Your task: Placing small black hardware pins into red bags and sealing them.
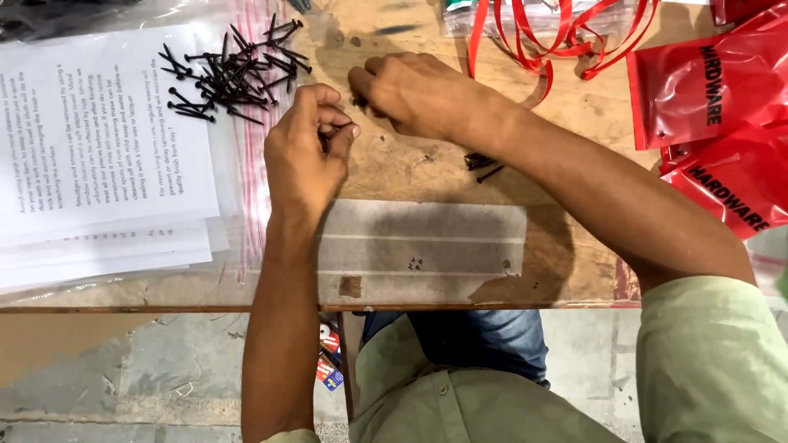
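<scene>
My left hand (305,152) is curled over the wooden table (427,176), fingers closed around a few black screws whose dark tips show between the fingertips. My right hand (410,92) lies just beyond it, knuckles up, with fingertips pinched on a small black screw at the table surface. A loose pile of black screws (230,72) lies to the left of both hands, on a clear plastic bag (246,189) with a red zip strip. Two more black screws (480,164) lie under my right forearm.
Printed paper sheets (98,139) are stacked at the left. Red plastic bags (714,90) lie at the right edge, and red strips (558,37) curl at the top. A taped patch (427,246) runs along the table's near edge.
</scene>
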